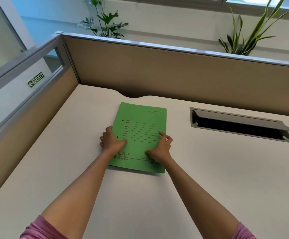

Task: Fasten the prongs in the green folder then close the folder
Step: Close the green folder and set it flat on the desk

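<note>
The green folder (140,121) lies flat and closed on the pale desk (209,178), its printed front cover facing up with two small holes near the left edge. My left hand (112,141) rests on the folder's left edge, fingers curled over the spine side. My right hand (161,147) presses on the cover near the right edge, thumb and fingers spread flat. The prongs are hidden inside the folder.
A cable tray with its grey lid (240,121) propped up is set into the desk at the right. Beige partition walls (157,69) bound the desk at the back and left. Potted plants (247,37) stand behind the partition.
</note>
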A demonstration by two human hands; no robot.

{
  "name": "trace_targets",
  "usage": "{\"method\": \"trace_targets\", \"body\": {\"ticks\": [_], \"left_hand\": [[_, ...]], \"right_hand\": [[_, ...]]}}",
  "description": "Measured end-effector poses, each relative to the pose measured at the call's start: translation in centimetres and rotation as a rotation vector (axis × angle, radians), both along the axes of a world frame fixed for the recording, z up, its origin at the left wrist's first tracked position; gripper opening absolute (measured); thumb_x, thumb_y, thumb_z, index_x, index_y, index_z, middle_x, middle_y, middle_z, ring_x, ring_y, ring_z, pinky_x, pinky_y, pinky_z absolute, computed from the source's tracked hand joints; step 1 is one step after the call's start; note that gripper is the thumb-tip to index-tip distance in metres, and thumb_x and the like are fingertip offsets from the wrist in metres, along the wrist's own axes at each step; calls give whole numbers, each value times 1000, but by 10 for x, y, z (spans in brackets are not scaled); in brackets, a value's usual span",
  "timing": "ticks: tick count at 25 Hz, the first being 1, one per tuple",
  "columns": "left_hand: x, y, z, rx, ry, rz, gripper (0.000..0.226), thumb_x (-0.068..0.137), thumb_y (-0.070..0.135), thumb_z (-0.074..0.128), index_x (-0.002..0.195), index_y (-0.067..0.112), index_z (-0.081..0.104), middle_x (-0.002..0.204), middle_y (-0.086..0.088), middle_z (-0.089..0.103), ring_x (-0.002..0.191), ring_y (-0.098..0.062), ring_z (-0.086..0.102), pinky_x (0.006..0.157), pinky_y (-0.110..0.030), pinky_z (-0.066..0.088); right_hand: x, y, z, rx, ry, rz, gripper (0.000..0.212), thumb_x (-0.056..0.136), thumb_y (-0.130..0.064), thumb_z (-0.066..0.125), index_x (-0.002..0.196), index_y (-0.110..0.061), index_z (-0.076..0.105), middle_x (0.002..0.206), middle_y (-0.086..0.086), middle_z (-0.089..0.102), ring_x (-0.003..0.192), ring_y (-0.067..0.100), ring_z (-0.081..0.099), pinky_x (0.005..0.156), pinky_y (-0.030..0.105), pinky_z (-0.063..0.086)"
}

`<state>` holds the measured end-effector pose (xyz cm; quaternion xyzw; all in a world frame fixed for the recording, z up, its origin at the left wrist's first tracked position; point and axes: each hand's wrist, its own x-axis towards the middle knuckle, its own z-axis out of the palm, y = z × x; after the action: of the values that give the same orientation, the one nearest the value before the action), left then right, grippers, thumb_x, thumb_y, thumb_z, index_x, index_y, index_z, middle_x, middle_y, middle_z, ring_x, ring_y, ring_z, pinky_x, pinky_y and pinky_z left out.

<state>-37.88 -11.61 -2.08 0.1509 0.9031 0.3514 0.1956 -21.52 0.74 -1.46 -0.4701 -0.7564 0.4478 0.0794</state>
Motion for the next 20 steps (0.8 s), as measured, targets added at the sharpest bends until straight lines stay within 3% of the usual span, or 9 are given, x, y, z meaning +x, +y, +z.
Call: {"method": "trace_targets", "body": {"ticks": [4,12,17,20], "left_hand": [[0,-1,-11,-35,22,-114,98,70,34,82,147,21,24,142,-10,39,134,-33,34,109,-46,29],[3,9,-14,1,54,-304,114,63,26,90,152,21,20,153,-6,22,140,-30,25,116,-43,28],[0,10,-22,52,53,-347,91,76,10,80,151,14,30,158,-7,18,145,-28,22,119,-34,22],[0,13,-25,-59,89,-399,75,89,18,67,154,16,30,166,-3,15,153,-28,9,124,-36,12]], "right_hand": [[0,3,-11,129,-100,54,100,65,-22,86,143,-13,25,153,15,8,139,35,24,117,40,30],[6,21,-19,152,0,16,93,68,-18,86,142,-7,31,156,13,7,143,32,22,120,39,25],[5,36,-22,169,-66,132,83,85,-21,71,150,-7,22,162,14,-6,150,29,4,122,36,13],[7,35,-26,265,-197,271,77,97,-33,53,153,-6,7,162,15,-10,150,32,-8,124,40,4]]}}
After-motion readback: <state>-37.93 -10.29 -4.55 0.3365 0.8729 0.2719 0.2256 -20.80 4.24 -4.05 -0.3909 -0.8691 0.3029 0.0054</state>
